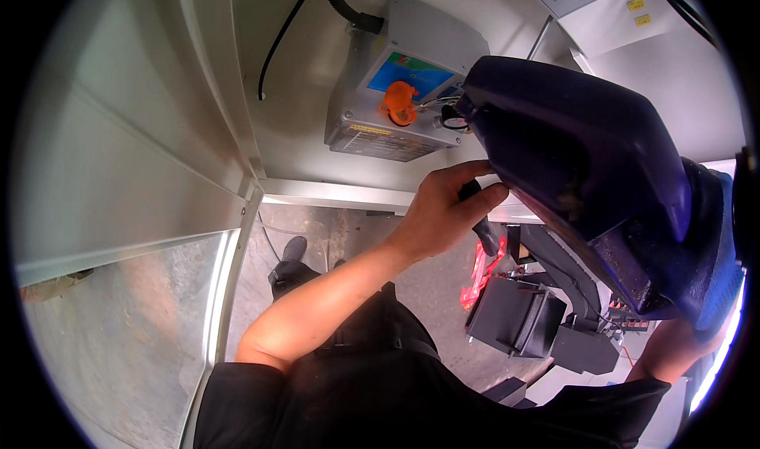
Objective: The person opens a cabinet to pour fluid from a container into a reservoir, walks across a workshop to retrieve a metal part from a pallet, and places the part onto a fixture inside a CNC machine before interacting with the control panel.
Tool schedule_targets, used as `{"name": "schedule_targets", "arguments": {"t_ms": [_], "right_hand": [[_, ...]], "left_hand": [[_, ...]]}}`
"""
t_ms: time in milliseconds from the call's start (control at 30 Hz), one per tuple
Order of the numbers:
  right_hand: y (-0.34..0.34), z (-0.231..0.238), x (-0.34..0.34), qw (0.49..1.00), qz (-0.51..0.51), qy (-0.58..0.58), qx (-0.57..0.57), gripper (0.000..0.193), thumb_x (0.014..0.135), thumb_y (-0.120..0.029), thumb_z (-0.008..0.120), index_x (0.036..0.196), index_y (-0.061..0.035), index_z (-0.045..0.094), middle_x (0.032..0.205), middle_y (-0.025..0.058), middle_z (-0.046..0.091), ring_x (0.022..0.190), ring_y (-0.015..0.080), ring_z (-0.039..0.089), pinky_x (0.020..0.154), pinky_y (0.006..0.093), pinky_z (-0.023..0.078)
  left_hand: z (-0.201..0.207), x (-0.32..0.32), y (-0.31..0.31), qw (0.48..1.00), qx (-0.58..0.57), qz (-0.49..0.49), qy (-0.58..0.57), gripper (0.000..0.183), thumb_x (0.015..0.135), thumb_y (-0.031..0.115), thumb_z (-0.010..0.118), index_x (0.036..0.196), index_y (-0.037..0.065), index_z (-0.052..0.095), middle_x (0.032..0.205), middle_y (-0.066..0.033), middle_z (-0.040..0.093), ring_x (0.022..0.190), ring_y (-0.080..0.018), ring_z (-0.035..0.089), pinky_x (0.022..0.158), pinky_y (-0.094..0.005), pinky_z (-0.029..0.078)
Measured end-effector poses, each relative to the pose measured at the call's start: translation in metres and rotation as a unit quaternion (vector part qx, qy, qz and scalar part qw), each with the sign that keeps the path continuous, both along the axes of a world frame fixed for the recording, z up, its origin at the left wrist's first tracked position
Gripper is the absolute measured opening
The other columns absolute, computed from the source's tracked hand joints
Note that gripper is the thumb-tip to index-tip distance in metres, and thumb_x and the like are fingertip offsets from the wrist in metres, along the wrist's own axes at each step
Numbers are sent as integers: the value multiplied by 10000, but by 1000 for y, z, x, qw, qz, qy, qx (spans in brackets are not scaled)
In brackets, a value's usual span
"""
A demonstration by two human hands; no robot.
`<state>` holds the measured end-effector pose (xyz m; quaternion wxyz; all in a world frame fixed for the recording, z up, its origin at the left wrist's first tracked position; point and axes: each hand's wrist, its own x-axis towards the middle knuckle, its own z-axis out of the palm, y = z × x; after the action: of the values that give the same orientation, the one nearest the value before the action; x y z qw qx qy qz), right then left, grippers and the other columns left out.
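Across the right of the head view looms a large dark purple, angular hard-shelled object (pixel 582 132), its kind unclear. Its narrow left end comes close to a small fitting on a grey metal box (pixel 396 77). My right hand (pixel 716 259), in a blue knit glove, is wrapped about its right end; the fingertips are hidden. My bare left hand (pixel 455 204) is closed, index finger and thumb together at the object's lower edge. A black rounded handle-like piece (pixel 486 237) passes through its grip and sticks out below. An orange cap (pixel 399 103) stands out on the box's blue-labelled face.
A black corrugated hose (pixel 348 6) enters the box from above. White cabinet walls (pixel 127 132) rise on the left, and a white ledge (pixel 340 190) runs beneath the box. On the floor beyond are black metal boxes (pixel 514 318) and red-and-white tape (pixel 480 275).
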<state>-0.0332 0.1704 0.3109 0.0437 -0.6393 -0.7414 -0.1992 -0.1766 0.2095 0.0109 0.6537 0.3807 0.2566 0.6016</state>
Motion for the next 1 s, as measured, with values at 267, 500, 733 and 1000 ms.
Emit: {"name": "schedule_targets", "arguments": {"t_ms": [267,500,733,1000], "right_hand": [[-3,-8,-2,1000,-15,10,-8,539,630,-242,857,1060,23,670,870,177,672,776,269,660,772,367,521],[-8,-19,-9,999,-17,20,-29,532,630,-241,857,1052,25,673,862,179,673,770,268,660,768,365,521],[-12,-73,-39,979,24,128,-158,525,630,-240,856,1045,27,676,854,180,674,764,268,660,764,364,521],[-24,-129,18,933,44,315,-168,356,700,-128,822,991,33,694,865,165,727,772,218,688,764,336,529]], "left_hand": [[8,-5,-3,999,-29,-8,16,349,935,193,691,1220,-8,659,666,26,525,601,-55,424,554,-250,361],[2,-21,-6,996,-59,-19,66,353,941,179,686,1246,6,652,713,12,564,638,-52,462,584,-244,393],[-21,-44,-12,984,-82,64,142,370,940,173,686,1267,6,641,787,-21,647,684,-72,538,669,-242,460],[-29,-60,-20,936,-80,208,272,432,910,202,707,1290,13,629,728,1,608,643,-69,509,630,-245,455]]}}
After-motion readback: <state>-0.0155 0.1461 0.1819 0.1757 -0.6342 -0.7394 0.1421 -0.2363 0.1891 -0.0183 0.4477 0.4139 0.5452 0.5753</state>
